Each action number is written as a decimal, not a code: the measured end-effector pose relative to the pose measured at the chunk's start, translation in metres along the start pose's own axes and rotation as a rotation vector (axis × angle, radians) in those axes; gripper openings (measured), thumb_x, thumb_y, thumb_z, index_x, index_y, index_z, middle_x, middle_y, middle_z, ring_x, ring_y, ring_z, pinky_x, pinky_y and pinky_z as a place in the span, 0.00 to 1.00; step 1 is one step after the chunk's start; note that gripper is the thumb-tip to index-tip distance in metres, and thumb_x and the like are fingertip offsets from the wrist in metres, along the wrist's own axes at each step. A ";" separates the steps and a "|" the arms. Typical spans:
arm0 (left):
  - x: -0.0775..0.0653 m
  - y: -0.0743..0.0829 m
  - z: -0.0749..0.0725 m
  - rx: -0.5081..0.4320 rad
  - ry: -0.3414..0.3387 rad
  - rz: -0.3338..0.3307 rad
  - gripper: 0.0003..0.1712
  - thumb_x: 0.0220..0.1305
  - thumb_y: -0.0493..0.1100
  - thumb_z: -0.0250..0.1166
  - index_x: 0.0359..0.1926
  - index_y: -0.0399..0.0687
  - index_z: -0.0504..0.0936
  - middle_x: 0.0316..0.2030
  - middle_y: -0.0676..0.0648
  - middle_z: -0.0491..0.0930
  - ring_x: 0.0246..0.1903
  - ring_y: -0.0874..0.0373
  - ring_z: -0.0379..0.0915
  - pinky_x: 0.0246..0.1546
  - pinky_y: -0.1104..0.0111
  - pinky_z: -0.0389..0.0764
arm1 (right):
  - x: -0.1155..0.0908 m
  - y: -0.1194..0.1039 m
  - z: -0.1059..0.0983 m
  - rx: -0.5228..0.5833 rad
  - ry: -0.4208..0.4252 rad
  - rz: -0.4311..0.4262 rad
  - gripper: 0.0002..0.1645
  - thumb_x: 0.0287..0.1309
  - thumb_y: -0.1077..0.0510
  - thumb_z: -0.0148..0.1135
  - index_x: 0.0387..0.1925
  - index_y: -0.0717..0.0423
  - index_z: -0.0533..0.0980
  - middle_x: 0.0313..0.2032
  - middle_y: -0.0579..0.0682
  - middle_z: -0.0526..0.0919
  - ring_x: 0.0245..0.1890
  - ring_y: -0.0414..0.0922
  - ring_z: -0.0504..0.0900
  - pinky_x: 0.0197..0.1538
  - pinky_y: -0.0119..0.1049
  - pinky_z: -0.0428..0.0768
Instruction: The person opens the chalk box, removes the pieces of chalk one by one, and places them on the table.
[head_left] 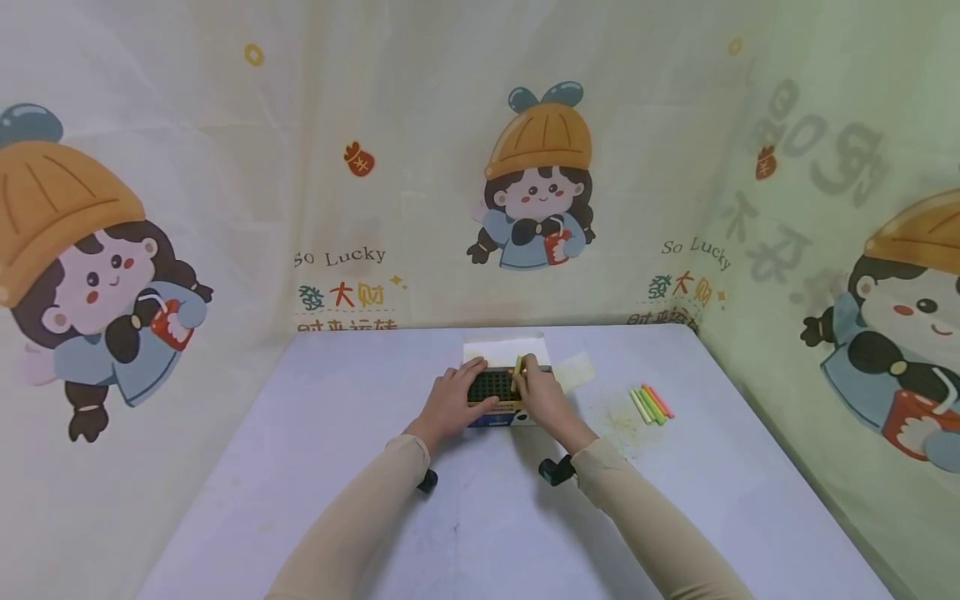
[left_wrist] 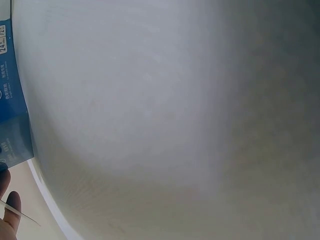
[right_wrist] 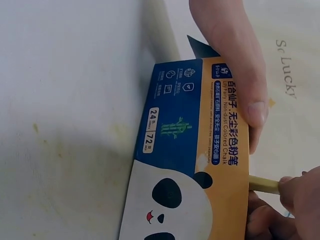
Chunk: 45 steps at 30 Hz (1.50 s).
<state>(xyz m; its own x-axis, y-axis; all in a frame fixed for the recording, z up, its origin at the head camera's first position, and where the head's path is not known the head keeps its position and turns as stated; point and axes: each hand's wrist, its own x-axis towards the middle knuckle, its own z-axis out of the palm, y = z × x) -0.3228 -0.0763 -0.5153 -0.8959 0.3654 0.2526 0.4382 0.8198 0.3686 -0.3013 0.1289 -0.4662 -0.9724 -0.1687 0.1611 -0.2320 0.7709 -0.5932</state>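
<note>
A blue, orange and white chalk box (head_left: 497, 414) with a panda on its front stands on the table, its top open over a dark grid of holes. My left hand (head_left: 452, 402) grips the box's left end, thumb along the front upper edge. My right hand (head_left: 545, 398) pinches a yellow chalk stick (head_left: 517, 372) upright over the box's right part. In the right wrist view the yellow chalk (right_wrist: 264, 184) shows between my fingertips and the box's top edge; its lower end is hidden. The left wrist view catches only the box's blue side (left_wrist: 12, 95) and some fingertips.
Several chalk sticks (head_left: 652, 404) in pale yellow, green, orange and pink lie side by side to the right. Yellowish dust (head_left: 622, 421) marks the table near them. Behind the box are its raised white lid (head_left: 506, 348) and a thin pale sheet (head_left: 576, 372).
</note>
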 end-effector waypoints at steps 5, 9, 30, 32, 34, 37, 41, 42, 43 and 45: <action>0.000 0.001 0.001 -0.001 -0.003 -0.007 0.49 0.68 0.74 0.56 0.81 0.57 0.60 0.79 0.53 0.59 0.65 0.42 0.69 0.61 0.44 0.70 | 0.000 0.004 -0.003 0.025 0.049 -0.011 0.17 0.81 0.55 0.50 0.62 0.59 0.64 0.36 0.60 0.86 0.21 0.43 0.76 0.24 0.35 0.71; 0.001 0.003 0.001 -0.008 -0.004 -0.007 0.49 0.68 0.74 0.56 0.81 0.56 0.60 0.80 0.53 0.59 0.65 0.43 0.68 0.62 0.44 0.70 | 0.001 0.006 -0.012 0.045 0.057 -0.014 0.23 0.80 0.56 0.51 0.68 0.60 0.62 0.42 0.62 0.87 0.24 0.44 0.80 0.26 0.36 0.74; 0.001 -0.001 0.001 -0.013 -0.008 -0.016 0.50 0.68 0.77 0.54 0.81 0.59 0.59 0.80 0.54 0.58 0.66 0.44 0.68 0.63 0.45 0.69 | 0.007 0.025 -0.035 -0.007 0.151 0.086 0.18 0.76 0.52 0.57 0.56 0.60 0.76 0.43 0.59 0.87 0.34 0.49 0.84 0.33 0.41 0.81; 0.001 -0.002 0.002 -0.010 -0.006 -0.015 0.50 0.68 0.77 0.54 0.81 0.59 0.59 0.80 0.55 0.58 0.66 0.44 0.68 0.63 0.45 0.69 | 0.007 0.028 -0.036 -0.009 0.157 0.098 0.18 0.76 0.51 0.58 0.55 0.60 0.76 0.44 0.59 0.87 0.36 0.49 0.84 0.35 0.41 0.81; 0.001 -0.002 0.002 -0.010 -0.002 -0.015 0.50 0.68 0.77 0.54 0.81 0.59 0.59 0.80 0.54 0.58 0.66 0.44 0.68 0.63 0.45 0.69 | 0.007 0.030 -0.038 -0.005 0.158 0.113 0.18 0.76 0.50 0.57 0.56 0.59 0.77 0.44 0.59 0.87 0.36 0.49 0.85 0.35 0.41 0.82; 0.001 -0.002 0.002 -0.015 0.000 -0.015 0.50 0.67 0.75 0.56 0.81 0.59 0.59 0.80 0.54 0.58 0.66 0.43 0.68 0.63 0.45 0.69 | 0.007 0.035 -0.042 0.012 0.153 0.136 0.19 0.77 0.50 0.57 0.56 0.60 0.76 0.44 0.59 0.87 0.35 0.50 0.84 0.32 0.39 0.81; 0.001 -0.002 0.002 -0.017 -0.003 -0.017 0.50 0.67 0.76 0.56 0.81 0.59 0.59 0.80 0.54 0.58 0.66 0.43 0.68 0.63 0.44 0.69 | 0.007 0.042 -0.045 0.009 0.147 0.169 0.19 0.77 0.50 0.56 0.56 0.61 0.76 0.45 0.60 0.86 0.34 0.49 0.83 0.31 0.37 0.79; 0.000 -0.002 0.002 -0.015 -0.003 -0.017 0.50 0.67 0.76 0.56 0.82 0.59 0.58 0.80 0.54 0.58 0.66 0.43 0.68 0.63 0.44 0.69 | 0.007 0.045 -0.046 0.005 0.148 0.177 0.19 0.77 0.50 0.56 0.56 0.61 0.76 0.45 0.60 0.86 0.35 0.49 0.83 0.31 0.37 0.79; 0.000 -0.002 0.002 -0.013 -0.004 -0.017 0.50 0.67 0.76 0.56 0.82 0.59 0.58 0.80 0.54 0.58 0.66 0.43 0.68 0.63 0.44 0.69 | 0.008 0.047 -0.046 0.001 0.150 0.184 0.19 0.77 0.50 0.56 0.56 0.61 0.76 0.45 0.60 0.86 0.36 0.49 0.84 0.31 0.36 0.79; 0.000 -0.002 0.002 -0.011 -0.002 -0.015 0.50 0.67 0.76 0.56 0.81 0.59 0.59 0.80 0.54 0.58 0.66 0.43 0.68 0.63 0.45 0.69 | 0.008 0.051 -0.048 -0.001 0.153 0.198 0.19 0.77 0.51 0.56 0.56 0.61 0.76 0.46 0.60 0.86 0.37 0.50 0.84 0.32 0.36 0.79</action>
<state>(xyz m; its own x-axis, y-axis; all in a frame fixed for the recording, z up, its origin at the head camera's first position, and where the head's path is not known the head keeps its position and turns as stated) -0.3238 -0.0773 -0.5181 -0.9025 0.3538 0.2455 0.4256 0.8201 0.3824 -0.3198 0.1960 -0.4574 -0.9839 0.0809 0.1597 -0.0371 0.7805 -0.6240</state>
